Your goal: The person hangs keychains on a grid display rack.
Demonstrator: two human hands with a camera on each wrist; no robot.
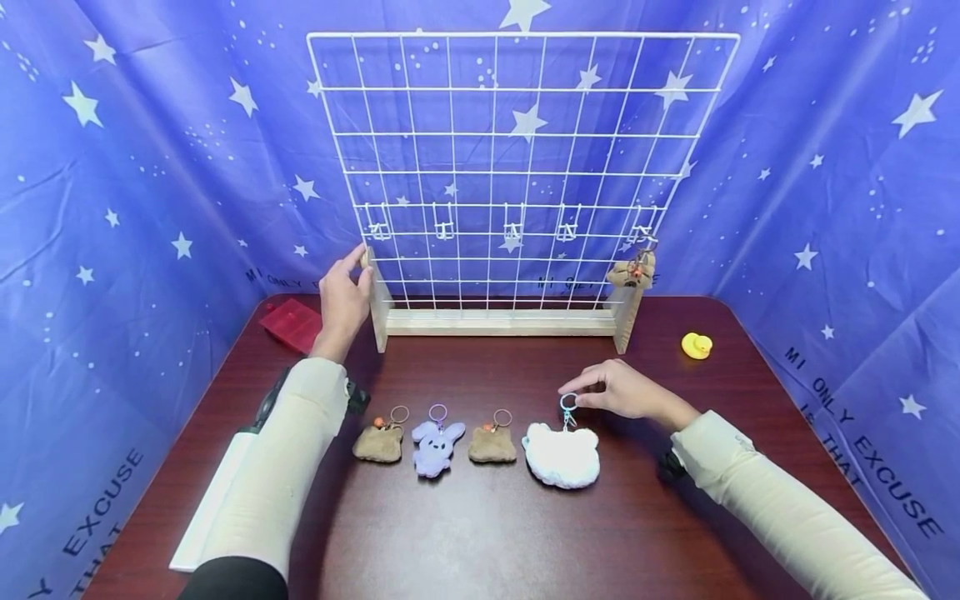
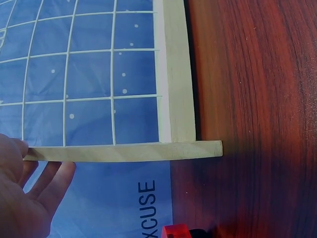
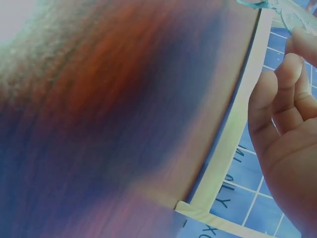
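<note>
Lying on the dark red wood-grain tabletop (image 1: 487, 533), in front of the white wire grid rack (image 1: 491, 172) and right of its middle: one white, fluffy, round-eared plush keychain (image 1: 562, 457). Just behind it, before the same rack: right hand (image 1: 630, 392), thumb and fingers pinching the keychain's pale blue ring (image 1: 569, 402). Handling advised, by judgement: fingertips at the ring's edge only, opening left unblocked; straight lift, soft body hanging free, neighbours undisturbed. At the rack's left end: left hand (image 1: 345, 296), thumb and fingers grasping the pale, flat wooden upright (image 2: 133, 152). Advised there: light, steady bracing, no tilting of the wires.

Counted, near to far:
- White plush keychain: one, as above.
- Lavender, long-eared plush keychain (image 1: 435, 450) with purple ring: one, before the rack, left of middle.
- Brown plush keychains with orange beads: two on the tabletop, before the rack, one toward its left end (image 1: 378, 444), one near its middle (image 1: 492, 447).
- Yellow toy duck (image 1: 696, 346): one, right of the rack.
- Red translucent plastic box (image 1: 291, 325): one, left of the rack.
- Hanging brown plush keychain (image 1: 628, 273): one, at the rack's right end.
- White wire hooks (image 1: 444, 231): five, in a row across the rack's lower part; four bare.
- Blue star-printed curtain (image 1: 187, 158): behind and beside the rack; panels not countable.
</note>
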